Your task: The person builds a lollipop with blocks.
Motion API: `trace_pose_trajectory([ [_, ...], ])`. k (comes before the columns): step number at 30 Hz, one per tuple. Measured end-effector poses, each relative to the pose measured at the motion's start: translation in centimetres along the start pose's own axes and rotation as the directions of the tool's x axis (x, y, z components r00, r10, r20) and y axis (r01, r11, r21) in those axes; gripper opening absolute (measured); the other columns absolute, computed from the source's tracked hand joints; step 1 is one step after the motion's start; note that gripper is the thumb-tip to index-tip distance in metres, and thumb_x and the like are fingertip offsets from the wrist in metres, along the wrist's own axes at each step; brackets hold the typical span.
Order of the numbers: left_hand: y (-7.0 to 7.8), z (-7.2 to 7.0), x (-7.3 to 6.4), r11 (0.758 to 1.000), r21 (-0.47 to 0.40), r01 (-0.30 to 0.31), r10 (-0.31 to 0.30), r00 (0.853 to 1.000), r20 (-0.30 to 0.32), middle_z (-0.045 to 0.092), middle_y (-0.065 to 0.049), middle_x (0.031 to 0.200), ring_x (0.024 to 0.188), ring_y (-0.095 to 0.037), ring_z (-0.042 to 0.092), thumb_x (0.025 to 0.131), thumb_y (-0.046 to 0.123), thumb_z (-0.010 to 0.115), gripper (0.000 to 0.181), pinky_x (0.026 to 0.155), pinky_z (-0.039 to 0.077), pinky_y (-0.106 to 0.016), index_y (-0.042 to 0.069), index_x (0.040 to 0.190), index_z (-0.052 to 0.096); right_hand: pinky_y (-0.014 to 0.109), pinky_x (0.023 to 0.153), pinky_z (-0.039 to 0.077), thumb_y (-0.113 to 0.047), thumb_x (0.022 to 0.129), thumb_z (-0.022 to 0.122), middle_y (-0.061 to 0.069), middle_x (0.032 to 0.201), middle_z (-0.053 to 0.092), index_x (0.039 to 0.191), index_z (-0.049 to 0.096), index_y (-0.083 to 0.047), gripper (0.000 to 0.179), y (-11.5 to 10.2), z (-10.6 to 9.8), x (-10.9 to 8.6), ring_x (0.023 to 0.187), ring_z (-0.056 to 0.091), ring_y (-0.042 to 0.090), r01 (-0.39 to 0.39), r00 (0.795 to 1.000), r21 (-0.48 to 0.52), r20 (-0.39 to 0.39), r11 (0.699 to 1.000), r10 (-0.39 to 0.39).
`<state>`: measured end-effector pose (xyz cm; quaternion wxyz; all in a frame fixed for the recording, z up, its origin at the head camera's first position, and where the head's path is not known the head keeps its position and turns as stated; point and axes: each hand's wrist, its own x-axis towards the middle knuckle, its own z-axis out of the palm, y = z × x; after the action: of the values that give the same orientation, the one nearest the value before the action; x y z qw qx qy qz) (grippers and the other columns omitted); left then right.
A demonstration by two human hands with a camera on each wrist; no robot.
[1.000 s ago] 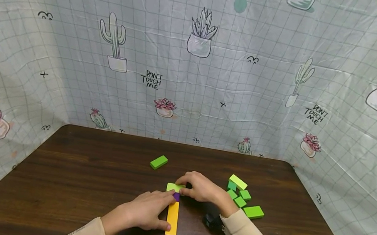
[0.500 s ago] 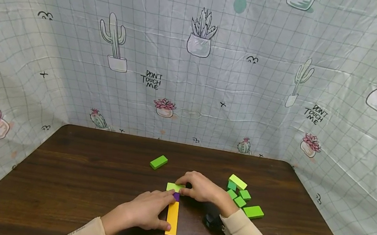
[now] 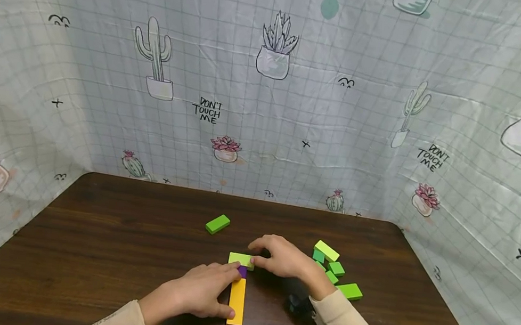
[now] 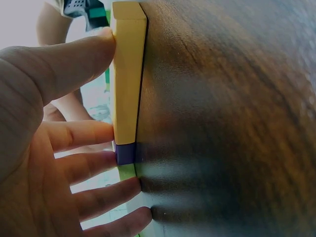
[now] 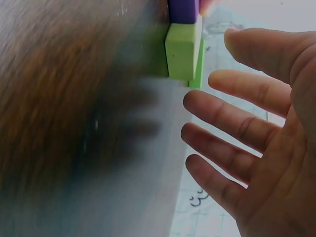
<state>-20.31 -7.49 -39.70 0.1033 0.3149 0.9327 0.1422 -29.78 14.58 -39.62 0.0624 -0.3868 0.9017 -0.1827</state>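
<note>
A long yellow block (image 3: 236,302), a small purple block (image 3: 242,271) and a light green block (image 3: 241,259) stand joined in a line on the table, the green one lying crosswise at the far end. My left hand (image 3: 202,290) rests along their left side, thumb tip and straight fingers touching the yellow and purple blocks. The left wrist view shows the thumb (image 4: 94,57) against the yellow block's near end. Just right of the light green block is my right hand (image 3: 281,257). Its fingers (image 5: 232,116) are spread, with a gap to the block in the right wrist view.
Beyond the line lies a separate green block (image 3: 217,224). To the right is a loose group of several green pieces, with a lime block (image 3: 326,251) at its back and a larger green block (image 3: 349,291) at its front. A patterned curtain (image 3: 264,131) surrounds the dark wooden table (image 3: 112,237).
My right hand has let go of the light green block and drawn slightly to the right, its fingers parting. My left hand keeps its place beside the line. The head view has shifted slightly.
</note>
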Motion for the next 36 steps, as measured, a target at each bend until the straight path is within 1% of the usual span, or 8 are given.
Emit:
trace_pose_trajectory([
  [4, 0.0, -0.1, -0.1, 1.0, 0.004, 0.005, -0.005, 1.0, -0.002, 0.038, -0.006, 0.15, 0.13, -0.029, 0.043, 0.081, 0.054, 0.069, 0.07, 0.1, 0.039, -0.051, 0.015, 0.136, 0.052, 0.036, 0.091, 0.048, -0.032, 0.094, 0.061, -0.003, 0.114, 0.064, 0.12, 0.066, -0.013, 0.033, 0.2, -0.5, -0.7, 0.104, 0.057, 0.015, -0.019, 1.0, -0.018, -0.022, 1.0, 0.019],
  [10, 0.0, 0.0, 0.1, 1.0, 0.012, 0.009, -0.008, 1.0, -0.005, 0.038, -0.006, 0.15, 0.13, -0.028, 0.043, 0.08, 0.056, 0.069, 0.071, 0.101, 0.038, -0.051, 0.015, 0.136, 0.052, 0.037, 0.089, 0.049, -0.036, 0.093, 0.061, -0.004, 0.112, 0.063, 0.12, 0.065, -0.013, 0.035, 1.0, -1.0, -2.4, 0.102, 0.057, 0.014, -0.065, 0.996, -0.024, -0.064, 0.998, 0.063],
  [16, -0.2, 0.1, 0.2, 1.0, 0.015, 0.01, -0.01, 1.0, -0.006, 0.038, -0.005, 0.15, 0.13, -0.027, 0.043, 0.081, 0.055, 0.069, 0.069, 0.1, 0.039, -0.05, 0.016, 0.135, 0.052, 0.039, 0.088, 0.048, -0.033, 0.092, 0.064, -0.003, 0.112, 0.062, 0.12, 0.065, -0.012, 0.035, 2.1, -1.7, -4.2, 0.103, 0.057, 0.017, -0.079, 0.991, -0.045, -0.108, 0.996, 0.074],
  [19, -0.2, 0.1, 0.2, 1.0, 0.014, 0.007, -0.007, 1.0, -0.006, 0.038, -0.005, 0.15, 0.129, -0.027, 0.044, 0.081, 0.055, 0.069, 0.068, 0.1, 0.039, -0.05, 0.016, 0.134, 0.053, 0.041, 0.088, 0.047, -0.033, 0.091, 0.066, -0.002, 0.113, 0.061, 0.12, 0.065, -0.012, 0.036, 2.8, -2.1, -5.3, 0.105, 0.057, 0.019, -0.105, 0.988, -0.056, -0.12, 0.993, 0.098],
  [25, -0.1, 0.1, 0.0, 1.0, 0.001, 0.009, -0.009, 1.0, 0.001, 0.037, -0.005, 0.15, 0.13, -0.027, 0.043, 0.081, 0.054, 0.069, 0.067, 0.101, 0.039, -0.049, 0.016, 0.134, 0.053, 0.043, 0.086, 0.047, -0.035, 0.088, 0.069, -0.002, 0.113, 0.06, 0.121, 0.064, -0.011, 0.041, 4.2, -2.6, -7.1, 0.106, 0.056, 0.022, -0.144, 0.982, -0.054, -0.127, 0.988, 0.136],
  [30, 0.0, 0.1, 0.0, 1.0, -0.001, 0.01, -0.01, 1.0, 0.001, 0.037, -0.006, 0.15, 0.13, -0.028, 0.043, 0.081, 0.054, 0.07, 0.069, 0.101, 0.038, -0.05, 0.015, 0.135, 0.052, 0.044, 0.085, 0.047, -0.028, 0.086, 0.072, -0.001, 0.113, 0.06, 0.12, 0.064, -0.01, 0.039, 5.1, -2.7, -8.6, 0.105, 0.056, 0.023, -0.151, 0.983, -0.074, -0.113, 0.986, 0.142],
  [34, 0.1, 0.0, 0.0, 1.0, 0.0, 0.005, -0.005, 1.0, -0.003, 0.038, -0.007, 0.15, 0.13, -0.028, 0.043, 0.08, 0.054, 0.07, 0.069, 0.1, 0.039, -0.051, 0.015, 0.134, 0.053, 0.045, 0.085, 0.046, -0.024, 0.083, 0.075, 0.001, 0.114, 0.059, 0.118, 0.066, -0.011, 0.038, 5.7, -2.8, -9.5, 0.107, 0.055, 0.025, -0.181, 0.979, -0.099, -0.111, 0.979, 0.169],
  [36, 0.1, -0.1, 0.0, 1.0, 0.003, 0.005, -0.005, 1.0, -0.006, 0.038, -0.007, 0.15, 0.13, -0.029, 0.043, 0.08, 0.054, 0.07, 0.069, 0.1, 0.039, -0.051, 0.015, 0.134, 0.053, 0.044, 0.083, 0.046, -0.025, 0.081, 0.077, 0.002, 0.114, 0.059, 0.116, 0.067, -0.014, 0.038, 5.9, -2.8, -9.8, 0.106, 0.054, 0.025, -0.197, 0.976, -0.128, -0.118, 0.972, 0.182],
])
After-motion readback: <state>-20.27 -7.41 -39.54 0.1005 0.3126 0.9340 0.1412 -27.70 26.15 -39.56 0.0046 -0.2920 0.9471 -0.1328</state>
